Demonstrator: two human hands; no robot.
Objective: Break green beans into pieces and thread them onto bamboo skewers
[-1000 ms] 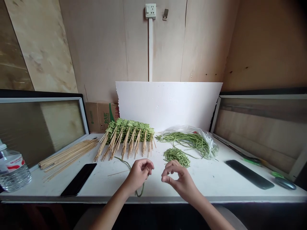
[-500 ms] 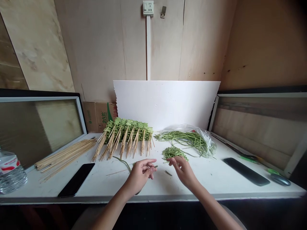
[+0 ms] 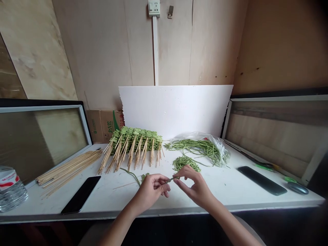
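Note:
Near the front centre of the white table [image 3: 210, 191], my left hand [image 3: 153, 187] is closed on a short green bean piece [image 3: 169, 179]. My right hand [image 3: 191, 182] pinches a bean piece at its other side, thumb and forefinger meeting; whether it is the same piece is hard to tell. Just beyond my right hand lies a heap of cut bean pieces [image 3: 185, 162]. Beside my left hand are a long bean [image 3: 131, 174] and a thin skewer [image 3: 125, 185]. Skewered beans [image 3: 137, 138] are stacked behind, their sticks pointing forward.
Loose skewers [image 3: 71, 167], a black phone [image 3: 81, 194] and a water bottle [image 3: 11, 188] are on the left. Long beans [image 3: 200, 147] spill from a plastic bag [image 3: 221, 150] at the back right. A dark flat object [image 3: 261, 180] and a mouse [image 3: 297, 188] lie right.
My hands have come together. My right hand has moved left and now pinches a bean piece; the loose piece that lay between the hands is no longer on the table.

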